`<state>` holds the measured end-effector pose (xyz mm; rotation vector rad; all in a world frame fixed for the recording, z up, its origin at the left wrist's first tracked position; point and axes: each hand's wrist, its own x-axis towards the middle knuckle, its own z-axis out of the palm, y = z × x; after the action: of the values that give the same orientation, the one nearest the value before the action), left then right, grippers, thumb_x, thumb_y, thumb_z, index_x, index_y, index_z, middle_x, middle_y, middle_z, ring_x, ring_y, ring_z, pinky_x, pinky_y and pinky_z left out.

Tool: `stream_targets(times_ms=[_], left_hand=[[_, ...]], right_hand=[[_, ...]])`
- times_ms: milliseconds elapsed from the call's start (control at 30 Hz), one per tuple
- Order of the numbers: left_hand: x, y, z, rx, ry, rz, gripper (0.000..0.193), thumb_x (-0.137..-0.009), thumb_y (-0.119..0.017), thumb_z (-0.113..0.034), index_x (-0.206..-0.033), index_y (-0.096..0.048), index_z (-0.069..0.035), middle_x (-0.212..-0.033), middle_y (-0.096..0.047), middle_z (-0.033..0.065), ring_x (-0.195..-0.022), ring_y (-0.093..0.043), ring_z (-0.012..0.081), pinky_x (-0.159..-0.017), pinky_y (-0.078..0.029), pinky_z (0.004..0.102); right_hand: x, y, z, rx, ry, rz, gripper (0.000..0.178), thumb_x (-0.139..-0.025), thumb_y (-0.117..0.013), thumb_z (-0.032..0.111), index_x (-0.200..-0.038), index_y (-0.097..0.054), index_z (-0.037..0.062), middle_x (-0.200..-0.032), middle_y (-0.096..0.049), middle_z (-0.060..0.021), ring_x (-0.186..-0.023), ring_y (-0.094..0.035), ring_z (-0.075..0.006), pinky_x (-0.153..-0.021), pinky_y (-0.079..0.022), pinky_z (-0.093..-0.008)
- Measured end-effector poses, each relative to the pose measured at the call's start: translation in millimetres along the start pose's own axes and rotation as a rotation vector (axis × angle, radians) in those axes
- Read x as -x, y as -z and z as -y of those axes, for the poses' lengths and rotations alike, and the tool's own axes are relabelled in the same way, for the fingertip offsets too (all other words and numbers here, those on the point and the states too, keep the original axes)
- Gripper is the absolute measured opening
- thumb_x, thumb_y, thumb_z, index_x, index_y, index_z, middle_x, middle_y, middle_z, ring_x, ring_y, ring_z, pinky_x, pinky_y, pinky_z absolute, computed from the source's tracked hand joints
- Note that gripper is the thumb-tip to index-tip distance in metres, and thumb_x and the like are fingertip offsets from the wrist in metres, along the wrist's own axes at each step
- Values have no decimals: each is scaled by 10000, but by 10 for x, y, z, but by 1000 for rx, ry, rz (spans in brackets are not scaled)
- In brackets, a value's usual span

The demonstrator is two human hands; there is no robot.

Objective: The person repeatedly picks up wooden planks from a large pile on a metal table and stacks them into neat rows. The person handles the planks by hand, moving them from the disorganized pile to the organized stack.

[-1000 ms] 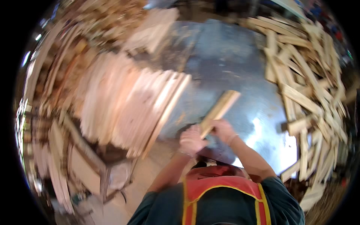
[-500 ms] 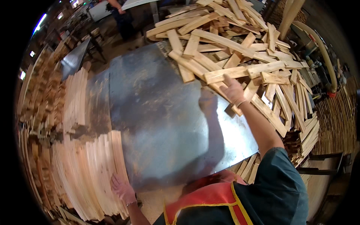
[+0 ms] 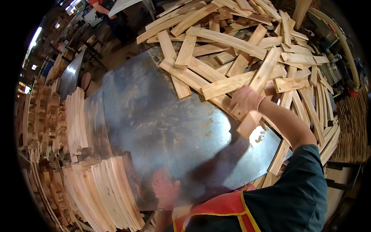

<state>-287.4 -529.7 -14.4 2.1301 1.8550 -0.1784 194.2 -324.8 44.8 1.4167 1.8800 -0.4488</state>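
My right hand (image 3: 246, 101) is wrapped round a wooden board (image 3: 266, 69) at the near edge of a loose heap of boards (image 3: 228, 44). One end of that board points toward me over the metal tabletop (image 3: 154, 112); the other lies up across the heap. Blurred by motion, my left hand (image 3: 165, 189) is over the near edge of the tabletop, thumb apart from the fingers and nothing in it. To its left is a row of boards standing on edge (image 3: 104, 193), packed side by side.
Another row of boards (image 3: 75, 120) stands farther along the left side, with stacked wood (image 3: 42, 112) beyond it. A ribbed hose (image 3: 342, 46) curves down at the far right, near a large wood stack (image 3: 351, 123). Another person (image 3: 110, 17) stands at the far left.
My left hand has left the row of boards and moved right, over the tabletop. My right hand has closed round a board, which has swung up across the heap. The view has shifted slightly.
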Motion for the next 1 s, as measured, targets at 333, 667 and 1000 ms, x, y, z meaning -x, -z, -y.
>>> stream_targets(times_ms=[333,667,1000], left_hand=[[-113,87,-329,116,-209,-111,891,-811,-796,-425,-1562,-467,-76,-1588,-430,200,-1478,-391,407,-1213,-319,538],[137,-324,-554,12,-388,18,973,-799,-799,-557,-1590,-420,-137,-1459,-502,167,-1357,-482,362,-1066,-412,506],[890,-180,861,153,-100,223,859,-877,-686,-479,-1616,-409,-140,-1368,-578,126,-1220,-585,333,-1018,-469,472]], right_hand=[[-432,88,91,-63,42,-332,841,-709,-889,391,-1445,-582,123,-1191,-736,-114,-1023,-731,-306,-867,-575,-422],[367,-612,1838,-536,-217,-945,819,-711,-844,340,-1419,-557,44,-1385,-567,-219,-1292,-531,-401,-1115,-415,-532],[28,-2436,2574,-916,-845,-1000,889,-759,-782,200,-1546,-437,-26,-1570,-477,-267,-1453,-431,-432,-1285,-257,-470]])
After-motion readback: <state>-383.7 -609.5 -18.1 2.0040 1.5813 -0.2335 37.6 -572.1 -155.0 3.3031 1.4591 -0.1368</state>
